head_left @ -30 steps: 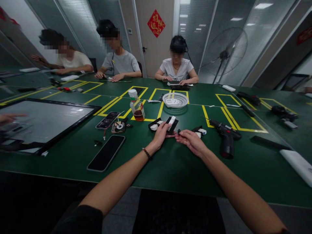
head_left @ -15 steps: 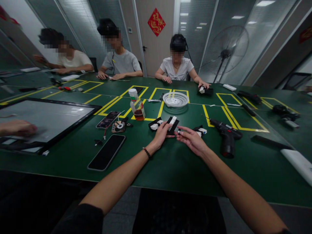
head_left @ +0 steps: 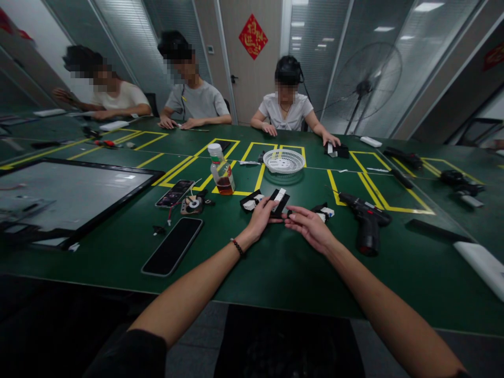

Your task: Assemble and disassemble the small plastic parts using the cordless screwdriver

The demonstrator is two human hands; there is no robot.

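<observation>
My left hand is closed on a flat black piece with a white strip along it, held over the table. Close against its right end, my right hand pinches a small dark piece between thumb and fingers; its exact kind is too small to make out. Just behind my left hand lies a black-and-white bundle. Another black-and-white bundle rests beyond my right hand.
A bottle of brown liquid and a white plastic basket stand farther back. Phones and a small wired part lie left, near a large framed panel. To the right is a cordless drill. Three people sit opposite.
Another person's hand over the panel at left has gone out of view. Opposite, a person's hand has shifted slightly on a black-and-white piece. My own hands have barely moved.
</observation>
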